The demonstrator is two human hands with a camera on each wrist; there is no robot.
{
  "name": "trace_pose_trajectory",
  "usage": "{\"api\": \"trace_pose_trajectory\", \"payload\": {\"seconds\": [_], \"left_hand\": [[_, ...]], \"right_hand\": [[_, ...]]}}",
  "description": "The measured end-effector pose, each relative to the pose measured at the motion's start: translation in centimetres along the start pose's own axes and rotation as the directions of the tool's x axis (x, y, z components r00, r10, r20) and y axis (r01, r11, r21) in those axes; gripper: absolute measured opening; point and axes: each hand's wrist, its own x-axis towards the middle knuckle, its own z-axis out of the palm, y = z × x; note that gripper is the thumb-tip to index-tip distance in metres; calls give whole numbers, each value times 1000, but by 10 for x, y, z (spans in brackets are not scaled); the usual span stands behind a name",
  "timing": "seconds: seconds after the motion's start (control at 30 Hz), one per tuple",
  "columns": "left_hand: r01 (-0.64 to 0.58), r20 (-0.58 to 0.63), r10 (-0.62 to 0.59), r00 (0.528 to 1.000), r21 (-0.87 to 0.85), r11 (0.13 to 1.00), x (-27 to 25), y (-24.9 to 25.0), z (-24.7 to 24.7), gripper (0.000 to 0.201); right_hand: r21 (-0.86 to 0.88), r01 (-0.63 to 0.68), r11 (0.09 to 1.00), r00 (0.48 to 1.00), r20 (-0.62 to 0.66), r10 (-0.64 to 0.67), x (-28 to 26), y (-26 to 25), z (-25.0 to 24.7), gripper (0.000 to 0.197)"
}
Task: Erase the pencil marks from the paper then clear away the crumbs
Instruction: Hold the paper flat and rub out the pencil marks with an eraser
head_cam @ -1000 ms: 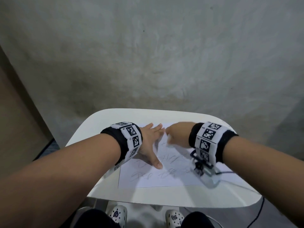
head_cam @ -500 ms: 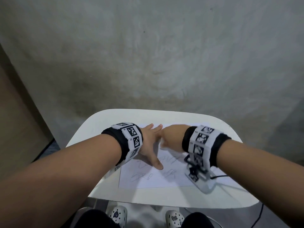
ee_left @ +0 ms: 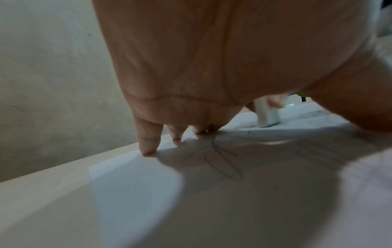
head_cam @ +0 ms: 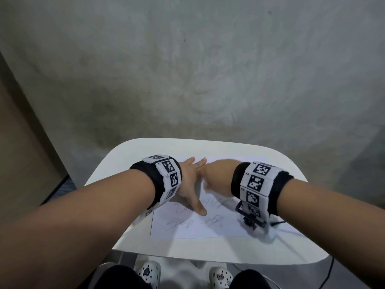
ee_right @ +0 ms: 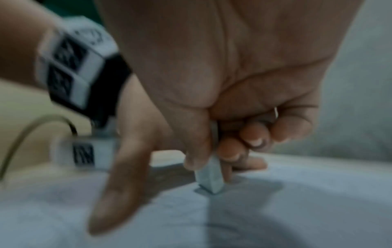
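Observation:
A white sheet of paper with grey pencil scribbles lies on a small white table. My left hand lies flat on the sheet with fingers spread, pressing it down; its fingertips touch the paper's far edge. My right hand pinches a white eraser between thumb and fingers, its lower end on the paper. The same eraser shows past my left palm. Scribbles run under my left hand. The right wrist view is blurred.
A grey concrete wall rises right behind the table. A brown panel stands at the left. A black cable hangs off the table's right side. My knees and white clogs show below the near edge.
My right hand with the eraser has shifted left across the upper part of the sheet, closer to my left fingers. My left hand has stayed flat on the paper.

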Motion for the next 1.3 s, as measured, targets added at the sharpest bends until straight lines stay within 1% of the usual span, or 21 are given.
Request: {"api": "trace_pose_trajectory", "payload": {"seconds": [0.03,0.1,0.17,0.2,0.27,0.3,0.33,0.37,0.4,0.43,0.5,0.6,0.67,0.77,0.93,1.0,1.07,1.1,1.17,1.23,1.3], "left_hand": [[5,1,-5,1000,10,1000,0,0,0,133],[8,11,-9,1000,55,998,-1,1,0,133],[2,4,-2,1000,63,998,-3,4,0,132],[-1,-2,1,1000,44,999,-3,3,-1,132],[11,-1,-11,1000,-15,1000,-3,2,-1,131],[10,4,-10,1000,-19,1000,-2,1,-1,132],[3,12,-3,1000,2,1000,-2,1,-1,132],[-1,20,1,1000,36,999,-2,2,-1,133],[-3,24,1,1000,60,998,-2,3,-1,133],[-2,23,1,1000,67,998,-2,2,-1,132],[-3,23,2,1000,69,998,-5,-1,-1,132],[45,24,-48,999,109,993,-11,-18,2,132],[74,34,-78,996,94,993,-18,-27,5,132],[66,30,-68,997,60,996,-23,-22,8,130],[47,26,-48,999,35,998,-14,-10,4,130],[47,28,-48,998,34,998,-12,-9,4,130],[42,18,-42,999,34,999,-12,-9,5,131],[43,12,-43,999,33,999,-12,-10,5,131],[48,16,-49,999,32,998,-13,-9,5,130],[56,16,-56,998,35,998,-13,-9,5,130],[52,18,-53,998,42,998,-12,-9,4,130]], "right_hand": [[37,28,999,999,-21,-27,4,2,2,33],[75,-45,996,993,-101,53,4,19,-1,17],[70,-113,991,979,-163,124,5,29,0,16],[77,-80,994,983,-161,92,3,22,1,22],[66,27,997,996,-84,-21,1,5,3,32],[60,52,997,997,-54,-48,5,3,5,28],[57,18,998,999,-42,-15,12,10,6,18],[103,-52,993,995,-78,60,18,21,5,19],[123,-129,984,985,-98,141,21,32,2,25],[125,-167,978,977,-110,181,23,38,1,25],[110,-144,983,981,-112,156,21,37,1,15],[149,-141,979,980,-120,159,22,40,4,14],[167,-149,975,980,-106,168,21,44,2,27],[210,-126,970,982,-115,152,18,45,1,32],[199,-159,967,973,-135,188,5,48,4,6],[168,-88,982,981,-156,115,0,32,10,7],[140,42,989,989,-147,-21,-7,15,16,5],[151,53,987,990,-141,-31,-7,15,15,11],[182,-20,983,988,-148,47,-3,27,9,17],[130,-81,988,980,-171,103,-1,32,7,8],[90,-4,996,988,-153,18,-2,16,10,16]]}}
